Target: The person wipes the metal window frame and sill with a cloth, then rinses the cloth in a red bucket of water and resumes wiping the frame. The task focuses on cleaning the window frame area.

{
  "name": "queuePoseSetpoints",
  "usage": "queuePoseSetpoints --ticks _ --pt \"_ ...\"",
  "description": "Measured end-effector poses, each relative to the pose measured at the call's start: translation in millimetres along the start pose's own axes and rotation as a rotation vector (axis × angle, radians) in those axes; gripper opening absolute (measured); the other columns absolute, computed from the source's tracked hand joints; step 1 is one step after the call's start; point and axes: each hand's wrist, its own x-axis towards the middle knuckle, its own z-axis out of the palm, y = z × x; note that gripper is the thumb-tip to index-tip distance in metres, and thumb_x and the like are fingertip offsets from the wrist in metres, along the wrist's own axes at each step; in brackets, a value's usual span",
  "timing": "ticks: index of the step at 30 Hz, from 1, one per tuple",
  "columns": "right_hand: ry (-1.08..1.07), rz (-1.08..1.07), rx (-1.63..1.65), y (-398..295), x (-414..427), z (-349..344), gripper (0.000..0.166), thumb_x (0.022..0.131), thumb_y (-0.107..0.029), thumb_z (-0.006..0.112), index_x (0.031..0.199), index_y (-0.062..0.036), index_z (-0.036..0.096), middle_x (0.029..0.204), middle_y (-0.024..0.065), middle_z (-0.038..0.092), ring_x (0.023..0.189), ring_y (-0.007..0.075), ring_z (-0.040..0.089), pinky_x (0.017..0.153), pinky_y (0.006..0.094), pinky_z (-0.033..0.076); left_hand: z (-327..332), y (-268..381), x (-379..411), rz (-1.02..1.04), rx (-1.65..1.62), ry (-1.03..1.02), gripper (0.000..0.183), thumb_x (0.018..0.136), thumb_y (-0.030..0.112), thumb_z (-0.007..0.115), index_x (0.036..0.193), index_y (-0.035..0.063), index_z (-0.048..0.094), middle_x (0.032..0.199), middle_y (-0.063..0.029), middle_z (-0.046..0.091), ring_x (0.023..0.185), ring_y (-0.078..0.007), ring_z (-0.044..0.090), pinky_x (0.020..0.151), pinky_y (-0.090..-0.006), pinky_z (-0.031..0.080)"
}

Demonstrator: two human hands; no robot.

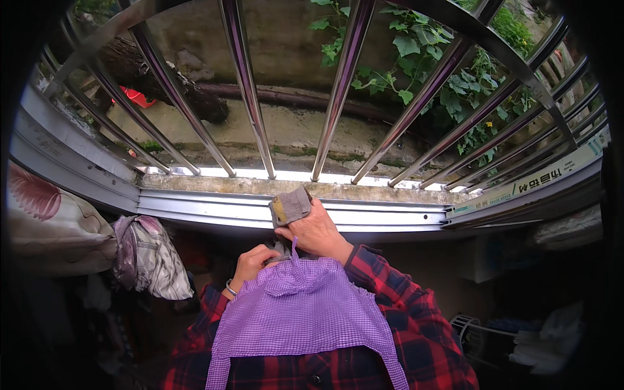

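A grey cloth (294,207) with a yellow patch is folded in my right hand (317,231), whose fingers are closed around it. The cloth is over the white metal window track (375,214); whether it touches the track is hard to tell. Closer to my body, my left hand (253,265) pinches a bunched piece of grey cloth (279,251) just above the purple checked apron (302,312). Whether both grey pieces are one cloth cannot be seen. A bracelet (230,287) circles my left wrist.
Metal bars (336,92) rise beyond the stained sill (224,184). Outside are a log (161,73), a red plastic object (138,96) and leafy vines (414,44). A patterned curtain (151,258) hangs at left. A printed strip covers the right frame (531,180).
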Motion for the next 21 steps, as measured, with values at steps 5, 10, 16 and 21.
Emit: queuePoseSetpoints --ticks 5,10,16,21 --pt "-0.033 0.090 -0.078 23 -27 -16 0.031 0.087 -0.040 0.054 0.100 -0.0136 0.064 0.094 0.0022 0.062 0.090 0.0201 0.056 0.079 0.0372 0.037 0 -4 1 0.003 0.026 -0.063 0.018 0.076 0.014 0.070 0.088 0.0024 0.064 0.072 -0.0103 0.055 0.062 -0.0255 0.059 0.055 -0.0310 0.047" --pt "-0.012 0.188 -0.162 62 -77 -40 0.028 0.086 -0.037 0.056 0.098 -0.0138 0.065 0.093 0.0034 0.063 0.089 0.0229 0.057 0.078 0.0387 0.038 6 -2 6 0.035 0.031 -0.106 0.019 0.077 0.019 0.069 0.089 0.0045 0.065 0.074 -0.0083 0.058 0.066 -0.0251 0.061 0.057 -0.0310 0.049" --pt "0.202 0.480 -0.284 118 -151 -64 0.019 0.082 -0.028 0.062 0.079 -0.0095 0.066 0.079 0.0085 0.063 0.073 0.0289 0.059 0.066 0.0409 0.043 21 -2 5 0.022 0.103 -0.163 0.023 0.079 0.028 0.068 0.089 0.0080 0.066 0.078 -0.0058 0.061 0.069 -0.0250 0.062 0.061 -0.0320 0.050" --pt "0.783 1.130 0.366 110 -214 -115 0.032 0.092 -0.023 0.051 0.070 -0.0011 0.055 0.060 0.0040 0.053 0.055 0.0145 0.049 0.052 0.0289 0.037 18 13 2 -0.001 0.272 -0.186 0.019 0.074 0.017 0.067 0.090 0.0092 0.063 0.085 -0.0068 0.058 0.074 -0.0254 0.062 0.061 -0.0352 0.050"
